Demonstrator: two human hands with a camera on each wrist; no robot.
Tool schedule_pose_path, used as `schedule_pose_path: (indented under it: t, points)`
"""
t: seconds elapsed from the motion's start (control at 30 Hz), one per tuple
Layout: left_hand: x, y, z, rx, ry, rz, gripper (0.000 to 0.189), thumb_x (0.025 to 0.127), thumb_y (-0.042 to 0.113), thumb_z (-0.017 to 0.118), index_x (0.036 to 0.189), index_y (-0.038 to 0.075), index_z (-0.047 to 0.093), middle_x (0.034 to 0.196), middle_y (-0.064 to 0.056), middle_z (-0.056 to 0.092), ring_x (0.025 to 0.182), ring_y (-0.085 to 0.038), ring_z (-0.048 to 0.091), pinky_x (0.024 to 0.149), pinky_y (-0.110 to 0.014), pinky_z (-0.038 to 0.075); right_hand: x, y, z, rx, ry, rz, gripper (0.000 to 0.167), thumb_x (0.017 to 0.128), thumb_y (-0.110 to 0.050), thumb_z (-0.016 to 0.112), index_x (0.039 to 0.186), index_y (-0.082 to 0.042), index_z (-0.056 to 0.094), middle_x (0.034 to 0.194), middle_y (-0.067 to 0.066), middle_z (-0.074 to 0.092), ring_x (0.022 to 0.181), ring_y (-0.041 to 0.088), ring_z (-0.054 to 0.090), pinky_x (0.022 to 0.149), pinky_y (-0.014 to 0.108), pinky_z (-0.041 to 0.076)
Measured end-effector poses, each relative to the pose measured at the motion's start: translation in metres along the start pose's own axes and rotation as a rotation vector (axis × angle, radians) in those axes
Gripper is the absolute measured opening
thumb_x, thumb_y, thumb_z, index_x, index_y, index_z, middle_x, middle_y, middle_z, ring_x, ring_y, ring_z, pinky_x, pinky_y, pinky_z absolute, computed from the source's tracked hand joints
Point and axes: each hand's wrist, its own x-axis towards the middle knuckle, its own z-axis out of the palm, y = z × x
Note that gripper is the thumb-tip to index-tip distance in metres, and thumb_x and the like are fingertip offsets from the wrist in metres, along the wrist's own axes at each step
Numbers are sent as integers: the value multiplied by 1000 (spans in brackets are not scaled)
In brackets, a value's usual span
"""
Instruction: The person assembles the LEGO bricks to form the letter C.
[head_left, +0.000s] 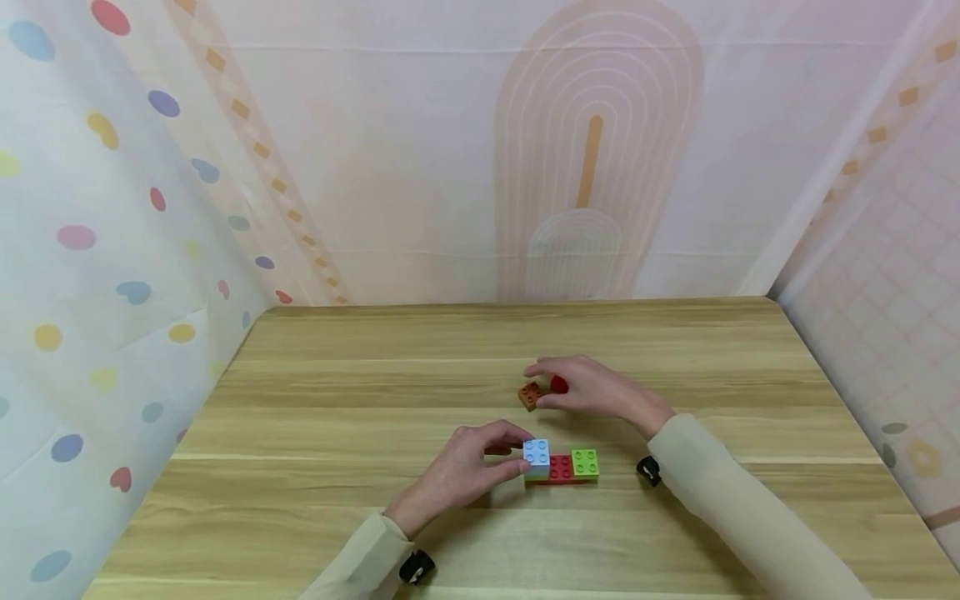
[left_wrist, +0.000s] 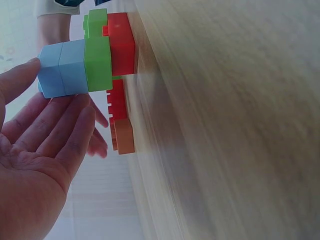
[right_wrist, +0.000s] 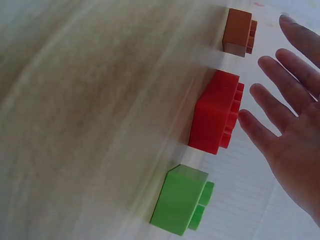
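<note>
Left hand (head_left: 480,462) pinching; right hand (head_left: 588,387) loosely extended, holding nothing. Brick build (head_left: 560,468) at left fingertips, gripped by blue bricks (left_wrist: 62,67). Near right hand: loose red brick (right_wrist: 212,112), green brick (right_wrist: 177,200); orange brick (head_left: 529,397) beside fingertips. Step, judged: steadying build, reaching for brick. Next calls for right fingers closing; target unclear.

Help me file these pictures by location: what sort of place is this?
Probably a small indoor booth, perhaps dressed as a child's playroom: creased sheets printed with dots and arches line three sides of a wood-grain table, and toy bricks sit on it.
</note>
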Motion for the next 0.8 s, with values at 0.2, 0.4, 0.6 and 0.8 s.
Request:
schedule_pose_path:
  t: [0.2, 0.4, 0.6, 0.8]
  points:
    - [1, 1, 1, 8, 4, 0, 28, 94, 27, 70, 121, 17, 66, 117, 5, 68, 107, -19, 66, 92, -28, 52, 5, 4, 3, 0, -26, 2, 46, 93, -26, 73, 134, -10, 61, 126, 3, 64, 108, 15, 60, 96, 38, 50]
    - [0, 1, 3, -6, 2, -1, 29, 94, 25, 71, 121, 16, 66, 117, 4, 68, 107, -20, 66, 91, -27, 52, 7, 6, 6, -22, -46, -14, 42, 93, -21, 73, 131, -8, 62, 122, 3, 65, 108, 16, 61, 94, 37, 51]
    - [1, 2, 6, -13, 6, 9, 29, 93, 24, 71, 121, 16, 66, 117, 4, 68, 107, -19, 66, 91, -26, 52, 8, 2, 10, -63, -48, 26, 36, 92, -16, 73, 127, -11, 66, 118, 1, 67, 109, 16, 61, 97, 37, 49]
    - [2, 2, 7, -11, 1, 2, 31, 92, 23, 73, 121, 15, 66, 118, 3, 68, 107, -18, 66, 91, -26, 52, 3, -1, 9, -92, -20, 9, 32, 93, -15, 72, 124, -11, 67, 115, 1, 67, 107, 17, 61, 95, 38, 50]
